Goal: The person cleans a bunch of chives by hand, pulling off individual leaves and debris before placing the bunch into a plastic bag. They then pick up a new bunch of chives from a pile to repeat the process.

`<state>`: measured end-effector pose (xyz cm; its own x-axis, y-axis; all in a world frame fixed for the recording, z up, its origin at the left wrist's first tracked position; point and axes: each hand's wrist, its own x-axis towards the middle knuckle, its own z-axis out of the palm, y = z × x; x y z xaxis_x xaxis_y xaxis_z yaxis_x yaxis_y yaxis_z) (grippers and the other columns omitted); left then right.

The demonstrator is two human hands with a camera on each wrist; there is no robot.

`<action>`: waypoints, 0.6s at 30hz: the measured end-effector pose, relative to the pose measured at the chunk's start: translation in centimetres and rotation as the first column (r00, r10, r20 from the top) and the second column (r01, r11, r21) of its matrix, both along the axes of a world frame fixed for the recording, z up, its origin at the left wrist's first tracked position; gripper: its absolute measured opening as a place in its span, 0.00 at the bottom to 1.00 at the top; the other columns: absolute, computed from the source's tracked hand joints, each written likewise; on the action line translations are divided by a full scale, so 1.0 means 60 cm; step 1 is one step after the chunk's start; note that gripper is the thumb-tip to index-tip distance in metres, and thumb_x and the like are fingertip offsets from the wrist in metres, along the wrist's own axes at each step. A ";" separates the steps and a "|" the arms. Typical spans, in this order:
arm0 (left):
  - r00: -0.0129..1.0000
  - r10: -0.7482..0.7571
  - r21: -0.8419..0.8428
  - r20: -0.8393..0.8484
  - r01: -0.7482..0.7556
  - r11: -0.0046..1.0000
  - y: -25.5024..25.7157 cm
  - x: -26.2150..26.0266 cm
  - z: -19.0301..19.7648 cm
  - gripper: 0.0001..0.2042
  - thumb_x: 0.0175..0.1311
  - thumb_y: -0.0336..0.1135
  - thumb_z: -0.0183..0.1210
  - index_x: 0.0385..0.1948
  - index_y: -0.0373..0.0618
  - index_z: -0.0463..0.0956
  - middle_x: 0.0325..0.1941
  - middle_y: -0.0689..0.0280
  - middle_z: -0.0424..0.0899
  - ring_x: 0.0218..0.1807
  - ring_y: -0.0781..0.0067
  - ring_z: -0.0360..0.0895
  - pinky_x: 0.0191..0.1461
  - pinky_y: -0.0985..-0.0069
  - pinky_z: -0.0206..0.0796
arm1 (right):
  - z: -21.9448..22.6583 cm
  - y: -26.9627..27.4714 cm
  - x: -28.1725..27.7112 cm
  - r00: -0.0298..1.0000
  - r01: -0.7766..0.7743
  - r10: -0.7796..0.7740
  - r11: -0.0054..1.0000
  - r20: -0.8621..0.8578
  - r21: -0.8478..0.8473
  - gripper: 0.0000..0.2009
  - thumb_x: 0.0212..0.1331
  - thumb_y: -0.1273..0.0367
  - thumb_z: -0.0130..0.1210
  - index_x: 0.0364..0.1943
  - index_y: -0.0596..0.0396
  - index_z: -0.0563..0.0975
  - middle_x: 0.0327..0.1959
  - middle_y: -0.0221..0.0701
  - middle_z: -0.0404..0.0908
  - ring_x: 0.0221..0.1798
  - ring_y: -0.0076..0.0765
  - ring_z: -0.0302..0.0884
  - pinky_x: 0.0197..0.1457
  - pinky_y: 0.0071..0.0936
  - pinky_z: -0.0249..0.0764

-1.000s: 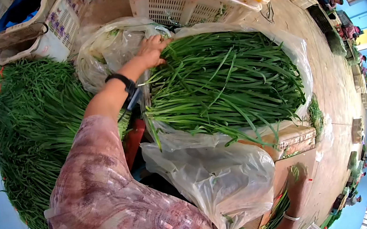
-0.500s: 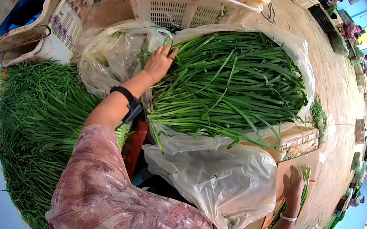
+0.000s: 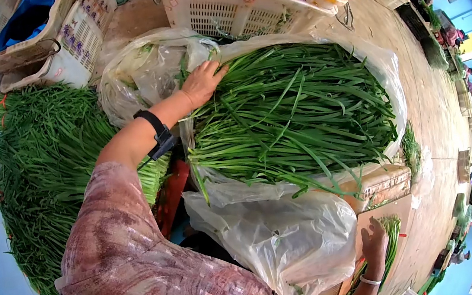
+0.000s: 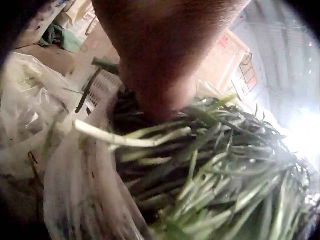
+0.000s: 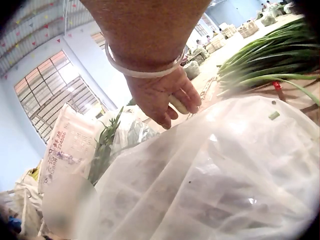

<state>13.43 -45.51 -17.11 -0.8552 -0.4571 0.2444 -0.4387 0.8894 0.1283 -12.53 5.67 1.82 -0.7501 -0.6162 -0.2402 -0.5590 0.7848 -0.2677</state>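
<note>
My left hand, with a black strap on its wrist, rests with extended fingers at the upper left edge of a broad pile of long green stalks in clear plastic. In the left wrist view, the hand covers its own fingertips above the stalks; a pale stalk sticks out leftward. My right hand, wearing a white bangle, is beside a smaller bunch on cardboard. In the right wrist view, its curled fingers hold a pale green piece.
Another large heap of greens lies on the left. White plastic crates stand behind the pile. A loose plastic sheet spreads between my body and the pile. A worn box stands near the cardboard.
My left hand has moved slightly down from the plastic's edge, its fingers less spread. The right hand has shifted left and now lies beside the small bunch.
</note>
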 end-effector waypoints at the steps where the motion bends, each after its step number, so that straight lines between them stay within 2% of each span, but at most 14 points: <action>1: 1.000 -0.001 0.000 0.001 0.001 1.000 0.004 0.000 -0.008 0.33 0.44 0.24 0.59 0.60 0.44 0.61 0.60 0.52 0.59 0.59 0.52 0.59 0.57 0.62 0.60 | 0.000 -0.002 0.000 1.000 0.002 -0.002 1.000 0.011 -0.004 0.21 0.49 0.77 0.56 0.50 0.65 0.70 0.47 0.50 0.75 0.50 0.49 0.75 0.46 0.39 0.75; 3: 0.999 0.015 -0.167 -0.049 -0.023 0.986 0.010 -0.002 -0.013 0.35 0.45 0.21 0.55 0.62 0.43 0.56 0.57 0.52 0.62 0.55 0.51 0.62 0.56 0.63 0.62 | -0.002 -0.008 0.002 1.000 0.001 -0.001 1.000 0.015 -0.003 0.21 0.49 0.77 0.56 0.50 0.65 0.70 0.47 0.50 0.75 0.50 0.49 0.75 0.45 0.39 0.75; 4: 0.999 0.010 -0.168 -0.051 -0.019 0.986 0.004 -0.003 -0.015 0.35 0.45 0.21 0.55 0.62 0.43 0.56 0.57 0.52 0.62 0.55 0.51 0.62 0.56 0.63 0.62 | -0.002 -0.008 0.002 1.000 0.001 -0.001 1.000 0.017 -0.004 0.21 0.49 0.77 0.56 0.50 0.65 0.70 0.47 0.50 0.75 0.49 0.49 0.75 0.45 0.39 0.75; 6: 0.990 -0.025 0.087 -0.140 0.037 0.996 -0.005 -0.004 -0.006 0.42 0.42 0.20 0.57 0.66 0.45 0.48 0.50 0.50 0.65 0.51 0.48 0.65 0.53 0.63 0.62 | -0.011 0.000 -0.004 0.999 -0.039 0.039 0.999 0.006 -0.007 0.21 0.49 0.76 0.55 0.50 0.66 0.71 0.47 0.49 0.75 0.48 0.48 0.76 0.42 0.36 0.76; 7: 0.989 -0.030 0.086 -0.143 0.043 0.995 -0.006 -0.011 -0.003 0.42 0.42 0.20 0.57 0.66 0.45 0.48 0.50 0.50 0.65 0.51 0.48 0.65 0.53 0.63 0.62 | -0.013 0.004 -0.006 0.997 -0.083 0.083 0.997 -0.004 -0.005 0.21 0.50 0.74 0.55 0.50 0.66 0.71 0.47 0.48 0.75 0.47 0.46 0.76 0.40 0.33 0.76; 9: 0.993 0.033 0.244 0.114 -0.060 0.968 0.009 -0.021 0.049 0.45 0.41 0.20 0.58 0.66 0.46 0.44 0.50 0.50 0.66 0.50 0.47 0.65 0.53 0.62 0.62 | -0.005 -0.003 0.003 0.998 -0.059 0.059 0.998 0.002 -0.004 0.20 0.50 0.74 0.55 0.50 0.66 0.71 0.47 0.49 0.76 0.47 0.46 0.76 0.40 0.32 0.76; 10: 0.989 0.055 0.120 0.136 -0.071 0.990 0.025 -0.020 0.056 0.41 0.46 0.20 0.54 0.66 0.45 0.45 0.54 0.50 0.66 0.55 0.50 0.64 0.56 0.64 0.61 | 0.000 -0.007 0.004 0.999 -0.039 0.039 0.999 0.007 -0.008 0.20 0.50 0.75 0.55 0.50 0.66 0.71 0.46 0.49 0.76 0.47 0.45 0.77 0.40 0.32 0.76; 11: 0.990 0.045 0.116 0.132 -0.060 0.991 0.034 -0.019 0.039 0.41 0.46 0.20 0.54 0.66 0.45 0.45 0.54 0.50 0.66 0.55 0.50 0.64 0.56 0.64 0.61 | 0.001 -0.006 0.002 1.000 -0.028 0.028 1.000 0.002 -0.012 0.20 0.50 0.75 0.55 0.50 0.66 0.71 0.46 0.49 0.76 0.47 0.45 0.77 0.40 0.32 0.76; 13: 0.989 0.077 -0.209 -0.126 -0.103 0.972 0.042 -0.014 -0.018 0.37 0.50 0.21 0.53 0.66 0.45 0.47 0.54 0.50 0.66 0.56 0.51 0.63 0.57 0.63 0.62 | -0.004 0.005 -0.002 0.999 -0.033 0.033 0.999 -0.010 -0.003 0.20 0.50 0.75 0.55 0.50 0.65 0.71 0.47 0.49 0.75 0.46 0.44 0.77 0.40 0.31 0.76; 14: 0.985 0.075 -0.193 -0.153 -0.104 0.976 0.044 -0.014 -0.018 0.35 0.52 0.21 0.51 0.66 0.46 0.50 0.54 0.50 0.66 0.56 0.51 0.63 0.57 0.61 0.61 | -0.007 0.011 -0.005 0.997 -0.074 0.074 0.997 -0.021 0.002 0.20 0.49 0.75 0.55 0.50 0.64 0.71 0.47 0.48 0.75 0.45 0.44 0.77 0.40 0.30 0.77; 17: 0.979 0.081 -0.192 -0.187 -0.117 0.974 0.042 -0.016 -0.026 0.35 0.51 0.19 0.50 0.65 0.48 0.51 0.55 0.50 0.66 0.56 0.51 0.63 0.57 0.61 0.62 | -0.014 0.024 -0.003 0.999 -0.046 0.046 0.999 0.000 0.020 0.21 0.49 0.76 0.56 0.50 0.64 0.71 0.48 0.48 0.75 0.45 0.44 0.77 0.40 0.31 0.77; 18: 0.989 0.095 -0.116 -0.110 -0.108 0.987 0.038 -0.014 -0.018 0.34 0.51 0.20 0.51 0.64 0.48 0.53 0.55 0.49 0.66 0.55 0.49 0.64 0.56 0.62 0.62 | -0.012 0.024 -0.001 1.000 -0.030 0.030 0.999 0.002 0.013 0.21 0.49 0.76 0.56 0.51 0.64 0.71 0.48 0.49 0.75 0.46 0.44 0.77 0.40 0.31 0.77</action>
<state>12.58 -43.22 -18.20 -0.7730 -0.5016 0.3884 -0.5173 0.8528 0.0717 -12.57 7.12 1.11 -0.7307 -0.6355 -0.2495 -0.5819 0.7709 -0.2590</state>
